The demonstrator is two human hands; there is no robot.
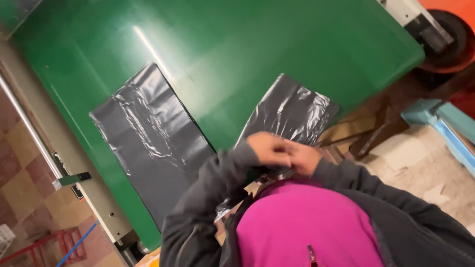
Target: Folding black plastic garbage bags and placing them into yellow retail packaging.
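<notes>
A crinkled, glossy black plastic bag [289,111] lies flat on the green table top [237,44], its near edge under both hands. The left hand [267,148] and right hand [303,157] meet, fingers curled and pinching that edge. A second flat black plastic bag [148,143] lies well left of them.

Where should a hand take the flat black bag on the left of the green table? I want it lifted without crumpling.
Probably the near short edge of the left black bag, coming from the person's side. It lies flat and free on the green table, and that end is closest to the left hand.
</notes>
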